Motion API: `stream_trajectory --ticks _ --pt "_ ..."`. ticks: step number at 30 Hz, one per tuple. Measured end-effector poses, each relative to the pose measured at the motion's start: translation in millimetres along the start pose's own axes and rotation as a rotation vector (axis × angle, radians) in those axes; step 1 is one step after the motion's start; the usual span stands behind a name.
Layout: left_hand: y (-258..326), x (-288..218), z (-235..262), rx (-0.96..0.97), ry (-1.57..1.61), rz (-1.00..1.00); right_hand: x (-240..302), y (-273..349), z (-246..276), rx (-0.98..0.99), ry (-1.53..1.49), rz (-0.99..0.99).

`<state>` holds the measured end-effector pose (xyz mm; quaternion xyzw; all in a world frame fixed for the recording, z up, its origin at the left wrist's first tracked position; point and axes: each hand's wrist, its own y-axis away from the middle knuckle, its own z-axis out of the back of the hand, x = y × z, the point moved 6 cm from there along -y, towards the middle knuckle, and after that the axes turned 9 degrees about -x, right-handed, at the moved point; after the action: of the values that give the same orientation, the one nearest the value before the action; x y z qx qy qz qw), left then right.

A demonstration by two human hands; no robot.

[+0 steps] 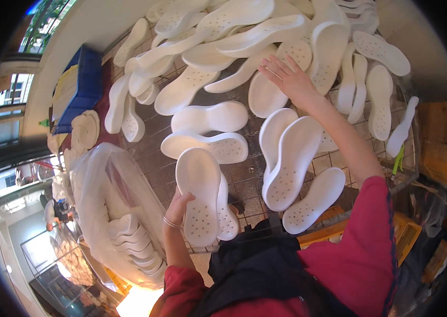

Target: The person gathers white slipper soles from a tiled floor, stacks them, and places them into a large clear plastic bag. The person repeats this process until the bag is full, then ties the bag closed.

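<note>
My left hand [177, 207] is closed round the edge of a white shoe sole [198, 182] dotted with small holes, its thumb lying on the top face. A second white sole [227, 214] sits just behind it; whether my hand grips that one too is hidden. My right hand [288, 76] reaches out to the far side with fingers stretched, over a perforated sole [294, 53] and a smooth rounded one [265, 95] at the edge of the pile. It holds nothing. Below that forearm two soles [292, 161] overlap, and a single one [314, 201] lies nearer my body.
Many white soles [244, 21] are heaped at the table's far side. Two more [207, 117] lie mid-table on the gridded top [152, 150]. A clear plastic bag [110, 174] of stacked soles stands at left, with a blue crate [85, 79] beyond. Wooden boxes [435, 140] are at right.
</note>
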<state>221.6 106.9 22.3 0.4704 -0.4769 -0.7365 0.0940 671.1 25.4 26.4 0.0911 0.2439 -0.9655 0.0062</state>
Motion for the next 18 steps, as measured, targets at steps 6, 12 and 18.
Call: stream_trajectory --ticks 6,12,18 --pt "-3.3 29.1 17.0 -0.128 0.181 -0.116 13.3 -90.4 21.1 0.480 -0.455 -0.057" --pt "-6.5 26.3 -15.4 0.047 0.432 -0.133 141.1 -160.1 141.2 0.288 -0.781 -0.085" --pt "15.6 54.5 -36.2 0.204 0.397 -0.160 59.4 -150.7 -20.8 0.203 -0.115 -0.165"
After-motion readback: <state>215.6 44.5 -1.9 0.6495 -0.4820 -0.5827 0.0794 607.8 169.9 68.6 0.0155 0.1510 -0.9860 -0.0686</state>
